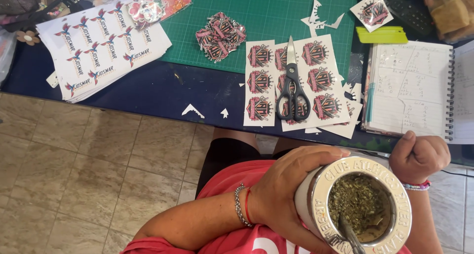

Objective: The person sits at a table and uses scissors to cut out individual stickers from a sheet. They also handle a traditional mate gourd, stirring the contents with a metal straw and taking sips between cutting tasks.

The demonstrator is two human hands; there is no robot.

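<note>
Close against the chest, the left hand (284, 185) wraps its fingers (316, 157) around a white mate cup (363, 204) with a broad silver rim, filled with green chopped herb; a metal straw (351, 236) sticks out of it. Just right of the cup, the right hand (418, 155) is a closed fist holding nothing, resting at the table edge (148, 93). Beyond the fingers, black scissors (292, 93) lie on sticker sheets (291, 83).

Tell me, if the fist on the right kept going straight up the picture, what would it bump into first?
Probably the open spiral notebook. The right hand, a closed fist, sits at the table's edge just below the notebook's lower edge. Heights are hard to judge here, so it might pass above the pages.
</note>
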